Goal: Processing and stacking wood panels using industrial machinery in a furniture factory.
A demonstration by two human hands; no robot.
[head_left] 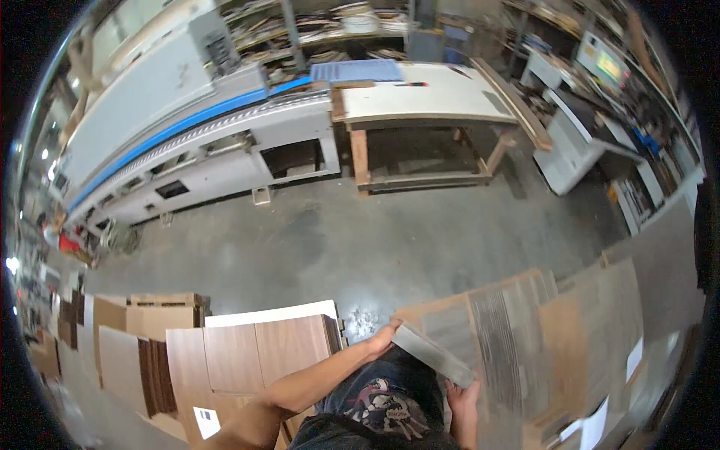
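Held slantwise in front of my body is a narrow grey board [433,354], gripped at both ends. My left hand [383,337] closes on its upper left end. At the lower right end my right hand [463,393] is closed round the edge. Just right of the board lie stacked grey wood-grain panels [446,330], with a row of thin strips [495,337] among them. To the left of my left forearm stands a stack of brown wood-grain panels [289,349], with a white label [206,422] on its near part.
A long grey machine [225,161] with a blue strip fills the far left. Beyond the concrete floor [300,247] stands a white-topped workbench [442,94]. Shelves of offcuts [352,22] line the back. Cardboard-coloured panels [161,321] are at left, a lit screen [609,66] at far right.
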